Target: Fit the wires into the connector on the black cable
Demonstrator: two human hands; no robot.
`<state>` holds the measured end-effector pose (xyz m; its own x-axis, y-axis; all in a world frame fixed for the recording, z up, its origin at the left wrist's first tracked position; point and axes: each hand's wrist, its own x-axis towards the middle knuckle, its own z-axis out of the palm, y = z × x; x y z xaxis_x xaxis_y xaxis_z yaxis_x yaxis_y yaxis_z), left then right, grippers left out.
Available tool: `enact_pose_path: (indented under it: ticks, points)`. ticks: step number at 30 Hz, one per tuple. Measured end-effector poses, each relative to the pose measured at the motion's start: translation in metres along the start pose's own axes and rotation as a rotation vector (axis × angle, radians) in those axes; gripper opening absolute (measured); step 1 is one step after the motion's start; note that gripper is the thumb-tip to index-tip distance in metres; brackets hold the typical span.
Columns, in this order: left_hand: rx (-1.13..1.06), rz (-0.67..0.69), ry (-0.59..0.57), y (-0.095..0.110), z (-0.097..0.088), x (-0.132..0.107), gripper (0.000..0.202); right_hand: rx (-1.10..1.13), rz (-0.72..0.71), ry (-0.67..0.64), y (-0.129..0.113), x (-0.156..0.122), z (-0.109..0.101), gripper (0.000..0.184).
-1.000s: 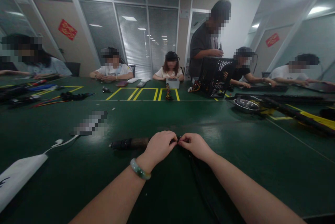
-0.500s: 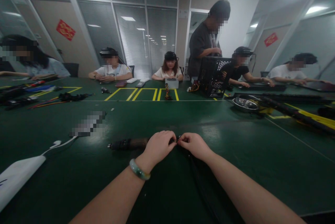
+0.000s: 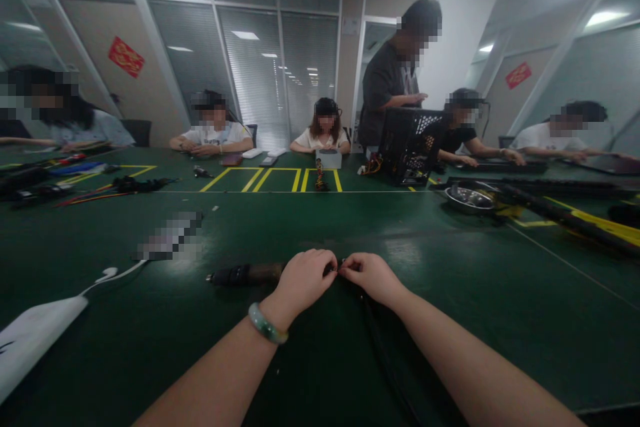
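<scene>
A dark, tube-shaped electric screwdriver (image 3: 245, 274) lies on the green table, its narrow tip pointing left. My left hand (image 3: 307, 277) is closed around its rear end and hides that part. Close beside it, my right hand (image 3: 373, 277) pinches the end of a black cable (image 3: 380, 340), where the cable meets the tool. The fingertips of both hands almost touch, and the small parts between them are too dark to make out. From there the cable runs down toward the table's near edge.
To the left lie a phone (image 3: 167, 237) with a white cord and a white packet (image 3: 40, 334). Farther off stand a black computer case (image 3: 413, 147) and a metal bowl (image 3: 469, 198). Wire bundles (image 3: 133, 186) lie at far left. Several people sit across the table; one person (image 3: 390, 74) stands.
Both my hands stay nearly in place at the screwdriver's rear end, with only a slight shift of the fingers. The standing person's hand has moved outward over the computer case.
</scene>
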<state>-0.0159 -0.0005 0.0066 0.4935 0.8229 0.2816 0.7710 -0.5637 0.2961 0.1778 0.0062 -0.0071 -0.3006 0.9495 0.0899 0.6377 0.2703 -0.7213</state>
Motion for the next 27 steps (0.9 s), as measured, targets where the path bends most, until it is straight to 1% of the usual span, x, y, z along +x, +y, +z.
enact_pose_path:
  ticks: [5,10,14,21,27]
  points:
    - [-0.007,-0.001,0.016,-0.0006,0.0022,0.0004,0.009,-0.004,0.014,-0.016,-0.0009,-0.0009,-0.0011,0.018]
    - [-0.017,-0.019,-0.017,-0.0005,0.0013,0.0006,0.011,-0.008,0.012,-0.033,-0.0013,-0.0015,-0.0010,0.016]
    - [-0.020,-0.018,-0.018,0.0007,-0.0005,0.0006,0.011,-0.005,-0.004,-0.032,-0.0012,-0.0013,-0.0005,0.016]
    - [-0.022,-0.033,-0.040,0.0000,0.0006,0.0007,0.014,-0.053,0.021,-0.029,-0.0065,-0.0024,-0.0021,0.016]
    - [-0.016,0.001,-0.022,-0.0009,0.0003,0.0008,0.012,-0.104,-0.030,0.007,-0.0082,-0.0037,-0.0009,0.016]
